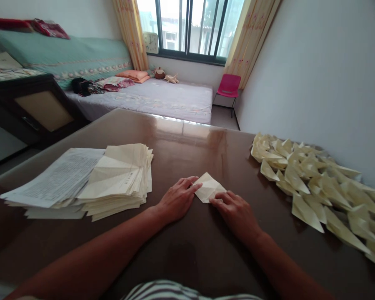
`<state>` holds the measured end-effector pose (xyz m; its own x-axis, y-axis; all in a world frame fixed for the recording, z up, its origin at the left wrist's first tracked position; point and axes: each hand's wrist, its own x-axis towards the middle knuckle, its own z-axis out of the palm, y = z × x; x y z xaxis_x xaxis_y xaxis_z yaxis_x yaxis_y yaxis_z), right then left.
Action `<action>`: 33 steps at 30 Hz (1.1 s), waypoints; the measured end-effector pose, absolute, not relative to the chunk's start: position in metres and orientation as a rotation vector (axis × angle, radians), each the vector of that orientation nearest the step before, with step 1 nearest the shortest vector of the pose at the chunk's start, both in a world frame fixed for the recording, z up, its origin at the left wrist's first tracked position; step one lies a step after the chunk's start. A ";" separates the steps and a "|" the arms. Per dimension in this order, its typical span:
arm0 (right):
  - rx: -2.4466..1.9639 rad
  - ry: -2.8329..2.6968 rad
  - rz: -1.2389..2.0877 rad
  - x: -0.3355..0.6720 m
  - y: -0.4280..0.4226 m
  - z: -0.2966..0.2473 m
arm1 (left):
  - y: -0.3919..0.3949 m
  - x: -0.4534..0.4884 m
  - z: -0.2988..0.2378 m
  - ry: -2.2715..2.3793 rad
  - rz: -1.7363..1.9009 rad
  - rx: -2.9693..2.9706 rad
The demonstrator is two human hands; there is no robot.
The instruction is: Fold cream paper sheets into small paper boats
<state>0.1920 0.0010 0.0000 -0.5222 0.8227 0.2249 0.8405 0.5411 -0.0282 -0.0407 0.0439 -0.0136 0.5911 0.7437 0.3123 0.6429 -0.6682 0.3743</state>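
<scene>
A small folded piece of cream paper lies on the brown table in front of me. My left hand rests palm down at its left edge, fingers stretched out and fingertips pressing on the paper. From the right, my right hand presses the paper's lower corner with its fingers drawn together and flat. Neither hand lifts the paper off the table.
A stack of flat and creased paper sheets lies at the left. Several folded pointed paper shapes are heaped along the right by the white wall. Beyond the table are a bed, a pink chair and a window.
</scene>
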 end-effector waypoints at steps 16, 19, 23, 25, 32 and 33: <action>-1.212 -2.395 0.191 0.208 0.012 -0.005 | 0.036 -0.038 0.003 0.742 0.434 3.187; -1.131 -2.385 0.264 0.206 0.013 -0.007 | 0.035 -0.036 0.006 0.727 0.399 3.276; -1.063 -2.395 0.312 0.205 0.015 -0.008 | 0.041 -0.036 0.009 0.799 0.474 3.304; -1.070 -2.404 0.301 0.205 0.015 -0.008 | 0.044 -0.036 0.011 0.807 0.518 3.293; -1.265 -2.438 0.162 0.207 0.008 -0.001 | 0.030 -0.028 0.014 0.513 0.605 3.245; -1.299 -2.438 0.166 0.206 0.007 0.000 | 0.027 -0.026 0.012 0.488 0.591 3.223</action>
<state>0.2065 0.0073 -0.0002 -0.5053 0.8204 0.2676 0.7765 0.5675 -0.2738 -0.0259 0.0269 0.0122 0.8936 0.2542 0.3700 0.3151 -0.9422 -0.1138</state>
